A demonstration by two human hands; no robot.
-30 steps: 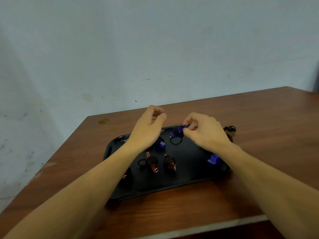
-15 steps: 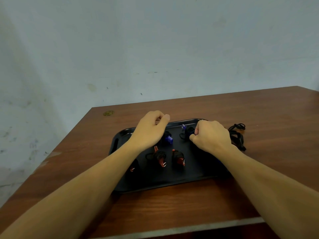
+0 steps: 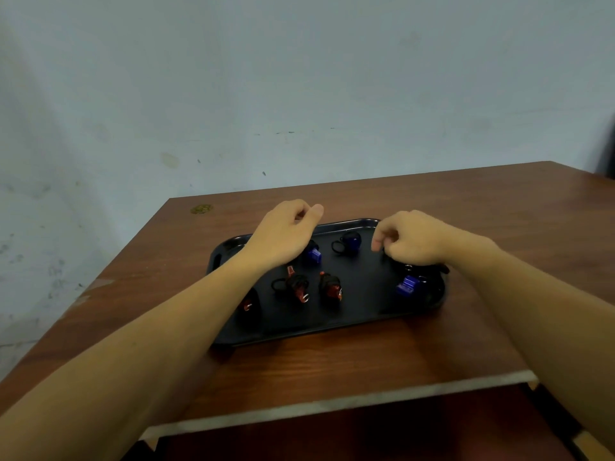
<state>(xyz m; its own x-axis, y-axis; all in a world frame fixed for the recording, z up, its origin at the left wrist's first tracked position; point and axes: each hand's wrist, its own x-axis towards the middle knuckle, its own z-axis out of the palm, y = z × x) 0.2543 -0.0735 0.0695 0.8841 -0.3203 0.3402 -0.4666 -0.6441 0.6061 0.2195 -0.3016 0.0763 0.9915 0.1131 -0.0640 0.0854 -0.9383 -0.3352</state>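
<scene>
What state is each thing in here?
left hand: fingers curled, nothing visibly held
right hand: fingers curled, grip hidden
tray: flat on the table
red corded pieces: lying in tray
blue corded pieces: lying in tray

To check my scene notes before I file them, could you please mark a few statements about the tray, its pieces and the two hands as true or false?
1. The black tray lies on a wooden table. True.
2. The tray holds only red pieces. False: blue pieces lie on it too.
3. Two red pieces wrapped in black cord lie side by side near the tray's middle. True.
4. The left hand lies flat with its fingers spread. False: its fingers are curled.
5. The right hand rests on the bare table, away from the tray. False: it is over the tray's right part.
</scene>
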